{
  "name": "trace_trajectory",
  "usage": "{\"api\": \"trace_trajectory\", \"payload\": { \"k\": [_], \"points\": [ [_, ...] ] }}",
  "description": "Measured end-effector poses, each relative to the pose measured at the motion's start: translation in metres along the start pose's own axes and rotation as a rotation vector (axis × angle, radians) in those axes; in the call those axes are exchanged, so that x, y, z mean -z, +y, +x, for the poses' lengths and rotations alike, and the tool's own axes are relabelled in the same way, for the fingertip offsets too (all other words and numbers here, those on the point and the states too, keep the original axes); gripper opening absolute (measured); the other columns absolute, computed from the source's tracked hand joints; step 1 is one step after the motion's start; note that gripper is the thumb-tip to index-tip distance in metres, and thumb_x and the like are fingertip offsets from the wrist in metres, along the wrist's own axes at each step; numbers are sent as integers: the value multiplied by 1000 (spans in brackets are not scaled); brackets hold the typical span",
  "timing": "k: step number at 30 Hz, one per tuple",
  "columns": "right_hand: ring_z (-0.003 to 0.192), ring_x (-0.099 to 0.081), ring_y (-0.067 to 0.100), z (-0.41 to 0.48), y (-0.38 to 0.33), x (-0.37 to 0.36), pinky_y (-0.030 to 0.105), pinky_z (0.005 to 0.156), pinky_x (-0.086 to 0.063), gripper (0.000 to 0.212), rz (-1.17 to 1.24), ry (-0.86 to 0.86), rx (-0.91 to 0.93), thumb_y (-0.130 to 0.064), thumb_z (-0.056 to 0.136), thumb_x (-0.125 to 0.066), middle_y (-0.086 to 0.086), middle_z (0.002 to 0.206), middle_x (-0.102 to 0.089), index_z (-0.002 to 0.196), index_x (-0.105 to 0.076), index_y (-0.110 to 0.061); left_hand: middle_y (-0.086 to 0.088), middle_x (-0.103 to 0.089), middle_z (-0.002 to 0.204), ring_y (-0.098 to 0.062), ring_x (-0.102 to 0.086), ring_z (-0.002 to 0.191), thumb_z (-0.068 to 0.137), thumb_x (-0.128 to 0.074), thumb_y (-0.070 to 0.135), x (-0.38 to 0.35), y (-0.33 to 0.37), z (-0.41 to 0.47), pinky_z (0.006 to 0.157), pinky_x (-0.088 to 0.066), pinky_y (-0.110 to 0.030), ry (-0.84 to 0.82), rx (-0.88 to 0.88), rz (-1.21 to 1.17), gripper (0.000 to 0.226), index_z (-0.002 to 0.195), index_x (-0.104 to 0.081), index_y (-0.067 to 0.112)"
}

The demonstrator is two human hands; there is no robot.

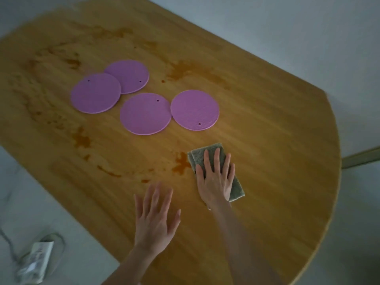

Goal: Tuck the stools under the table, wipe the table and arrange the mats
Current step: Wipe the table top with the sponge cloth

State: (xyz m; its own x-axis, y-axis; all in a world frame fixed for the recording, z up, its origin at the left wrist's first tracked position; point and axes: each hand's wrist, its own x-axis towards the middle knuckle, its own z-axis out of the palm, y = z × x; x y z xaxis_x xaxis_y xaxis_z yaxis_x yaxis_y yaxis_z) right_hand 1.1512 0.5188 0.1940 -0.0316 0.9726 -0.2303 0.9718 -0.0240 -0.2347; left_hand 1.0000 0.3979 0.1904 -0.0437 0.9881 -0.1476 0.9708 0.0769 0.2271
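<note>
Flat right hand (pixel 214 177) presses a cloth (pixel 205 153) on the stained table (pixel 267 120).
Left hand (pixel 155 219) lies open beside it (four purple mats (pixel 145 114) farther off).

Your right hand (pixel 214 179) covers the middle of the cloth (pixel 205 152); only its ends show. Your left hand (pixel 156 219) is blurred. The left mat (pixel 95 93) overlaps the edge of the back mat (pixel 131 74). The table (pixel 267 130) runs off the left and bottom edges. The pale thing (pixel 35 262) on the floor (pixel 51 202) is too blurred to name.
</note>
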Motion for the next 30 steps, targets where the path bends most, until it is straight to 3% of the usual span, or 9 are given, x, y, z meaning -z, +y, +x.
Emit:
{"api": "trace_trajectory", "payload": {
  "k": [6, 11, 15, 18, 24, 26, 30],
  "points": [
    [146, 12, 27, -24, -32, -18, 43, 117, 8, 62, -81, -5, 44, -59, 89, 7, -6, 159, 9, 147, 8, -37, -17, -37, 148, -34, -24, 138, 91, -22, 64, 20, -78, -16, 111, -8, -53, 8, 85, 3, 71, 139, -42, 16],
    [145, 16, 27, 5, -52, -13, 45, 117, 8, 57, -10, 11, -199, -52, 99, -10, -3, 160, 13, 151, 6, -34, -16, -34, 150, -34, -20, 140, 92, -19, 63, 22, -114, -14, 113, -5, -53, -25, 54, -3, 72, 141, -40, 15],
    [145, 14, 29, -10, -95, -31, 43, 114, 13, 59, -50, 25, -54, -53, 97, -6, -1, 160, 11, 151, 5, -32, -14, -35, 150, -32, -22, 139, 92, -17, 64, 19, -120, -14, 112, -8, -54, -69, 48, 19, 72, 141, -42, 17],
    [146, 10, 26, -30, -87, -34, 41, 116, 10, 65, -87, 17, -12, -58, 90, 2, -5, 159, 7, 150, 2, -33, -13, -34, 150, -32, -22, 140, 92, -18, 63, 17, -119, -13, 110, -12, -57, -68, 42, 15, 70, 142, -38, 18],
    [144, 18, 27, 3, -87, -24, 45, 117, 11, 58, -25, 20, -251, -51, 98, -10, -1, 159, 15, 150, 10, -32, -13, -31, 152, -33, -21, 141, 92, -18, 63, 15, -121, -12, 109, -15, -60, -49, 35, 9, 68, 144, -26, 20],
    [145, 17, 28, 0, -111, -31, 44, 116, 12, 59, -38, 40, -145, -52, 97, -6, 1, 158, 16, 150, 11, -30, -13, -30, 152, -33, -21, 141, 92, -18, 63, 15, -122, -12, 109, -15, -60, -53, 37, 8, 68, 144, -26, 20],
    [147, 4, 27, -36, -115, -45, 43, 116, 6, 65, -67, 27, 58, -57, 93, 0, -1, 160, -3, 151, -5, -29, -13, -34, 150, -33, -23, 139, 92, -16, 63, 17, -121, -11, 109, -15, -58, -65, 34, 24, 68, 142, -31, 20]
  ]
}}
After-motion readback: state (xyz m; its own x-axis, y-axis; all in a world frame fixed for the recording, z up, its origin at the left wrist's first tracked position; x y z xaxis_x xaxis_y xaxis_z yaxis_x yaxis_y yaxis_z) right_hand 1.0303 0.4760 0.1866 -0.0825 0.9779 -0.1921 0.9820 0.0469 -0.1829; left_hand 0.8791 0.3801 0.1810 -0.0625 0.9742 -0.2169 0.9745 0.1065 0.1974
